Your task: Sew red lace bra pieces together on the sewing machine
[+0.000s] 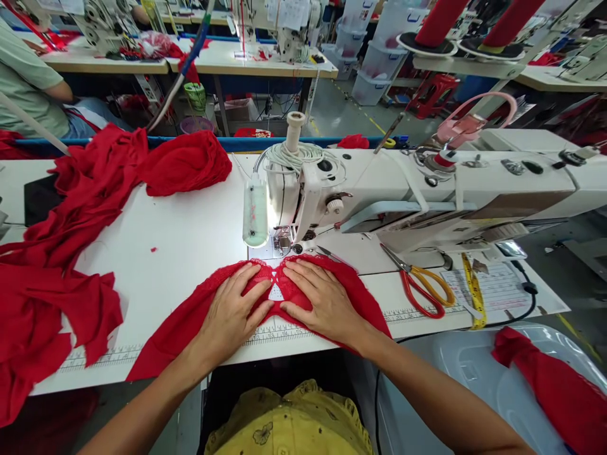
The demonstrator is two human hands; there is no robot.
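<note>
A red lace-edged garment (180, 328) lies spread on the white sewing table in front of the sewing machine (370, 177). My left hand (234, 306) rests flat on its left half, fingers stretched out. On the right half my right hand (327, 303) lies the same way, palm down. Between my hands, small crossed straps join the two lace edges, with an opening below them. The lace's upper edge is just in front of the presser foot (283, 241); I cannot tell whether they touch. Part of the cloth is hidden under my palms.
Red fabric pieces (90, 196) are heaped at the left. Scissors (422, 287) with red and yellow handles, a yellow tape measure (474, 291) and a paper lie at the right. Below them, a plastic bin (441, 379) holds red cloth. Another person (33, 82) sits at the upper left.
</note>
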